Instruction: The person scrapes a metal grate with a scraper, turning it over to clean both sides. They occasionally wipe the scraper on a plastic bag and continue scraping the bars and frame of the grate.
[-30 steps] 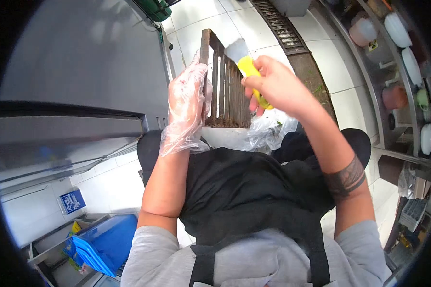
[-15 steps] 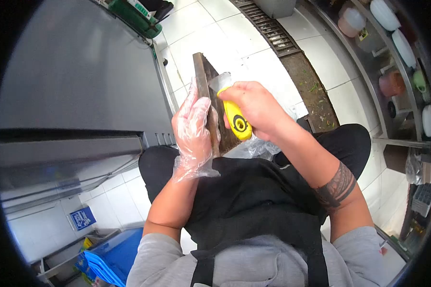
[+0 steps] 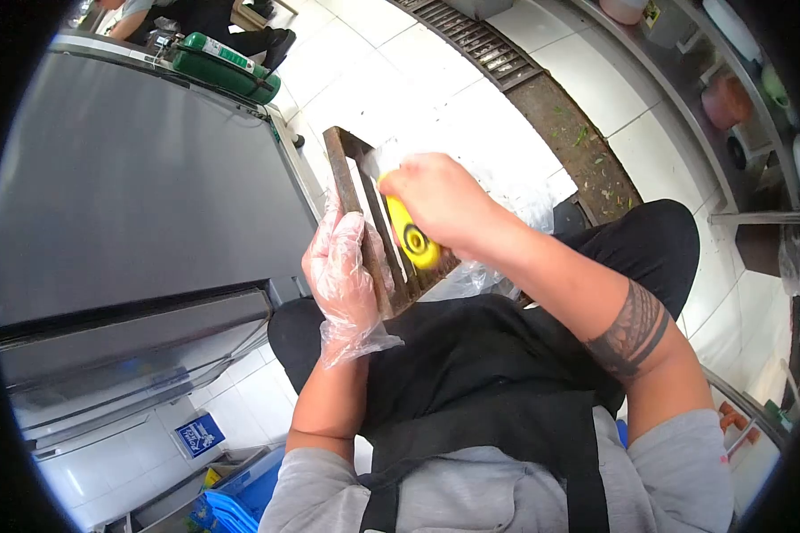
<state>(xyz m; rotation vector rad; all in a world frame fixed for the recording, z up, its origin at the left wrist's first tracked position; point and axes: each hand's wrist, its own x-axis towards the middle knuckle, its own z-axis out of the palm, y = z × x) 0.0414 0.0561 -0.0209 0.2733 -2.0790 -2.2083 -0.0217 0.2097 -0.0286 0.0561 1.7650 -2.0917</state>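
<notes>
My left hand [image 3: 342,271], in a clear plastic glove, grips the near-left edge of a brown, grimy slatted metal grate [image 3: 354,182], which is held tilted in front of my knees. Gaps between its bars show the white floor. My right hand [image 3: 444,200], bare, is wrapped round the yellow handle of a scraper [image 3: 416,244]. The scraper's pale blade points away from me at the grate's inner side; whether it touches is blurred. Clear plastic [image 3: 471,280] lies crumpled below the grate, by my lap.
A floor drain channel [image 3: 498,58] has a slatted cover and a dirty uncovered stretch. A grey appliance [image 3: 151,195] fills the left. The green cylinder [image 3: 227,67] lies beyond it, near another person's dark shoe [image 3: 280,49]. Shelves with containers [image 3: 729,102] stand right; blue bins [image 3: 240,497] lower left.
The grate has tilted so that gaps between its bars now show. Both hands, with the scraper, sit further left in view. The camera has shifted, bringing another person into view at upper left.
</notes>
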